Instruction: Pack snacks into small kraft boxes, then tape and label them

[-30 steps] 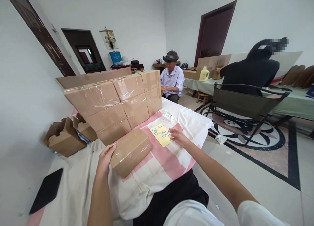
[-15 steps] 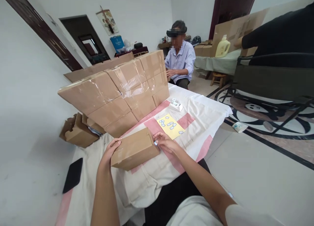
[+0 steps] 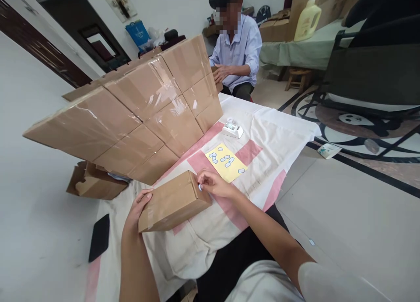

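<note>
A closed cardboard box (image 3: 173, 201) lies on the cloth-covered table before me. My left hand (image 3: 136, 210) grips its left end, fingers on the top edge. At the box's right end, my right hand (image 3: 215, 184) pinches a small white-and-blue sticker (image 3: 200, 187) between thumb and fingertips, close against that end face. Whether the sticker touches the cardboard I cannot tell. Beyond the right hand lies a yellow sheet (image 3: 232, 173) carrying several small white stickers with dark outlines. A small white item (image 3: 232, 129), perhaps a dispenser, sits farther back.
A wall of taped cardboard boxes (image 3: 131, 118) stands across the table's far left. An open carton (image 3: 98, 181) and a black flat object (image 3: 99, 237) are at left. A person (image 3: 239, 48) sits behind the wall, hands on a box. A dark chair (image 3: 370, 70) stands at right.
My view has shifted nearer and tilted, so the surroundings appear larger. The right hand still pinches the sticker by the box's end, and the left hand keeps its hold.
</note>
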A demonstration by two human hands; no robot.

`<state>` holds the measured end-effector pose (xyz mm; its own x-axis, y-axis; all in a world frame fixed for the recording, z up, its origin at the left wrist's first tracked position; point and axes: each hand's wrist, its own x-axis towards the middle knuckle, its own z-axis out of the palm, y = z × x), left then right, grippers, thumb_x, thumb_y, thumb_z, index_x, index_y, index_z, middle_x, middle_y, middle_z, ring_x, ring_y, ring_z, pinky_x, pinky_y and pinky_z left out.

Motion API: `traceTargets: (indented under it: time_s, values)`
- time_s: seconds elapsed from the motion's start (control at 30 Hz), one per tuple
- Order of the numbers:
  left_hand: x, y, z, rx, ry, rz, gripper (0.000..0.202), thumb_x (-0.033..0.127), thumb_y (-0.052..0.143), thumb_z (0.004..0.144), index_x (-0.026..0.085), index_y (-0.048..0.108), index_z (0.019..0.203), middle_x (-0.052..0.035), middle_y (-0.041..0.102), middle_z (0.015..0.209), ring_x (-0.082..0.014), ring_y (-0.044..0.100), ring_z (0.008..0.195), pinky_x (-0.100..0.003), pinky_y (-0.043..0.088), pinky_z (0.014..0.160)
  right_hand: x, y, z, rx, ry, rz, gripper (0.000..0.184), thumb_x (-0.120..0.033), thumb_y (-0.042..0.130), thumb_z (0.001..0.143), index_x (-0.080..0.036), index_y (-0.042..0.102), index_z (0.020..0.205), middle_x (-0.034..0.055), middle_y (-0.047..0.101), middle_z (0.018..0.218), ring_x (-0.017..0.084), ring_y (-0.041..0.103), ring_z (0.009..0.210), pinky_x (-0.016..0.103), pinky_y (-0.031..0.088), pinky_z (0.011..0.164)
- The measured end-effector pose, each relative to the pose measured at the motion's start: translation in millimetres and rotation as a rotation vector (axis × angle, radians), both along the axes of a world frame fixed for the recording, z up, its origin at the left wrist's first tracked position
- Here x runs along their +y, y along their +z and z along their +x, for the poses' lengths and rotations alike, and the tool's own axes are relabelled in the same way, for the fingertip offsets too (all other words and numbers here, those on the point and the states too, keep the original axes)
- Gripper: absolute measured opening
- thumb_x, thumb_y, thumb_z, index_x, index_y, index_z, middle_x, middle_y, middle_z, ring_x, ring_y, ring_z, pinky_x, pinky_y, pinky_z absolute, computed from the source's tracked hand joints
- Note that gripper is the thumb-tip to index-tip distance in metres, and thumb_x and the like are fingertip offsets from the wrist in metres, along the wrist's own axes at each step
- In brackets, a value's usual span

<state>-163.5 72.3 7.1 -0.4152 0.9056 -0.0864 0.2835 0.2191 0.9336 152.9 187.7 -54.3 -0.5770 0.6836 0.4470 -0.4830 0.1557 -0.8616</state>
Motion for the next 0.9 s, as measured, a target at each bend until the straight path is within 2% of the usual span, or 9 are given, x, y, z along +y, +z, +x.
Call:
traceTargets:
  time_s: [0.13, 0.4, 0.47, 0.53, 0.57, 0.63, 0.67, 0.77, 0.9]
  values:
    - [0.1, -2.3, -0.8, -0.002, 0.028, -0.003, 0.054, 0.062, 0.081, 0.063, 0.021, 0.068, 0.094, 0.001, 0.062, 0.091, -0.0163, 0.052, 0.082, -0.024, 0.039, 0.069, -0.9, -3.2, 1.9, 0.009, 0.006, -0.032, 0.02, -0.036, 0.072, 0.087, -0.021, 0.058, 0.091, 0.0032, 0.051, 0.1, 0.016, 0.053, 0.086, 0.03, 0.044, 0.077]
    - [-1.4, -2.9, 1.2, 0.006, 0.05, 0.011, 0.052, 0.059, 0.08, 0.065, 0.019, 0.066, 0.096, 0.0003, 0.06, 0.091, -0.0152, 0.051, 0.08, -0.026, 0.039, 0.069, -3.8, 0.0, 0.4, -0.047, -0.069, 0.047, 0.017, -0.036, 0.068, 0.09, -0.021, 0.059, 0.093, 0.0045, 0.053, 0.103, 0.017, 0.052, 0.088, 0.031, 0.043, 0.079]
    - [-1.4, -2.0, 2.6, 0.007, 0.042, 0.009, 0.051, 0.057, 0.079, 0.067, 0.018, 0.065, 0.097, -0.0004, 0.06, 0.091, -0.0148, 0.051, 0.078, -0.027, 0.039, 0.069, -2.6, -0.3, 0.6, -0.081, -0.14, 0.041, 0.023, -0.034, 0.072, 0.085, -0.022, 0.059, 0.1, 0.0045, 0.054, 0.106, 0.017, 0.053, 0.091, 0.031, 0.043, 0.079]
    - [-0.9, -1.3, 3.6, 0.006, 0.04, 0.006, 0.052, 0.058, 0.08, 0.066, 0.018, 0.065, 0.096, -0.0003, 0.06, 0.09, -0.0147, 0.051, 0.077, -0.027, 0.039, 0.069, -3.4, -1.2, 2.3, -0.139, -0.281, 0.019, 0.029, -0.03, 0.077, 0.079, -0.021, 0.06, 0.1, 0.0032, 0.055, 0.102, 0.017, 0.052, 0.091, 0.03, 0.042, 0.079]
    - [-0.5, -1.0, 3.9, 0.005, 0.042, 0.004, 0.053, 0.059, 0.08, 0.064, 0.019, 0.065, 0.096, 0.0001, 0.06, 0.09, -0.0147, 0.051, 0.077, -0.026, 0.039, 0.069, -5.8, -1.8, 3.8, -0.169, -0.329, 0.01, 0.026, -0.029, 0.077, 0.078, -0.021, 0.061, 0.097, 0.0023, 0.056, 0.098, 0.017, 0.052, 0.089, 0.03, 0.042, 0.078]
    - [0.3, -0.4, 4.2, 0.007, 0.048, -0.001, 0.054, 0.061, 0.081, 0.063, 0.02, 0.066, 0.095, 0.0009, 0.061, 0.088, -0.0153, 0.052, 0.078, -0.026, 0.039, 0.069, -16.1, -3.4, 7.3, -0.213, -0.329, -0.013, 0.015, -0.029, 0.072, 0.083, -0.019, 0.065, 0.093, 0.0012, 0.057, 0.089, 0.016, 0.053, 0.081, 0.029, 0.041, 0.074]
    - [0.6, 0.0, 4.3, 0.009, 0.051, -0.003, 0.055, 0.062, 0.081, 0.061, 0.02, 0.066, 0.093, 0.0012, 0.061, 0.087, -0.0157, 0.051, 0.078, -0.026, 0.039, 0.068, -23.8, -4.7, 9.2, -0.228, -0.292, -0.023, 0.014, -0.03, 0.067, 0.088, -0.019, 0.068, 0.098, 0.0013, 0.058, 0.088, 0.015, 0.053, 0.078, 0.029, 0.041, 0.073]
    - [0.9, 1.8, 5.3, 0.016, 0.053, -0.01, 0.057, 0.064, 0.082, 0.059, 0.02, 0.068, 0.091, 0.0009, 0.061, 0.086, -0.0166, 0.051, 0.078, -0.025, 0.039, 0.067, -52.7, -12.5, 13.8, -0.256, -0.232, -0.047, 0.035, -0.034, 0.058, 0.096, -0.022, 0.066, 0.128, 0.0034, 0.058, 0.095, 0.015, 0.053, 0.077, 0.031, 0.044, 0.073]
    - [0.5, 4.6, 9.1, 0.016, 0.06, -0.012, 0.057, 0.064, 0.082, 0.058, 0.021, 0.068, 0.093, 0.0008, 0.062, 0.089, -0.0159, 0.051, 0.078, -0.025, 0.04, 0.066, -81.5, -23.7, 16.2, -0.255, -0.272, -0.045, 0.046, -0.039, 0.055, 0.098, -0.026, 0.059, 0.141, 0.0049, 0.052, 0.099, 0.018, 0.053, 0.087, 0.035, 0.047, 0.082]
